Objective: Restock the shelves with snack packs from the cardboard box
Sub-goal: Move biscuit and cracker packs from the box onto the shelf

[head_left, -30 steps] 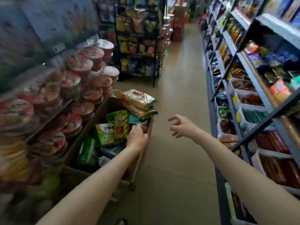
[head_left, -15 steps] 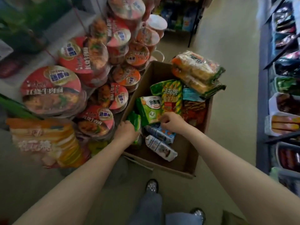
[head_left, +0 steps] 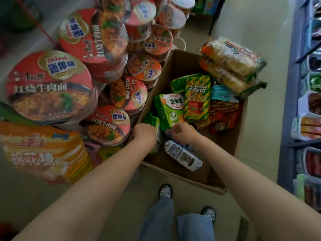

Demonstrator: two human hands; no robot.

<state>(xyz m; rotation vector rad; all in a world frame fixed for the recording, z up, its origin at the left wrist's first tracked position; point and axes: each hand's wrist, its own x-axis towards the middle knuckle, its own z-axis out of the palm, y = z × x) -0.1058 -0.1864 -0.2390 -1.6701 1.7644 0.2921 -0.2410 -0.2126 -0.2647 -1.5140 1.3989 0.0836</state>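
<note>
An open cardboard box (head_left: 224, 186) stands on the aisle floor, holding several snack packs. Among them are a green and white pack (head_left: 172, 108), a yellow-green striped biscuit-stick pack (head_left: 198, 100), a red pack (head_left: 224, 117) and a white pack with a koala picture (head_left: 184, 155). Two clear bread packs (head_left: 232, 63) lie across the box's far corner. My left hand (head_left: 145, 134) grips the box's left wall beside a small green pack (head_left: 152, 120). My right hand (head_left: 184, 132) reaches into the box with curled fingers closing on a blue and white pack (head_left: 169, 133) beneath it.
Red instant-noodle cups (head_left: 48, 84) crowd the shelves at left, with an orange marshmallow bag (head_left: 41, 150) below them. Shelves with white trays of snacks (head_left: 307, 126) line the right side. My feet (head_left: 165, 191) stand on the floor just before the box.
The view tipped down from the aisle onto the box. My right hand came from mid-air above the aisle down into the box onto the blue and white pack. My left hand stays on the box.
</note>
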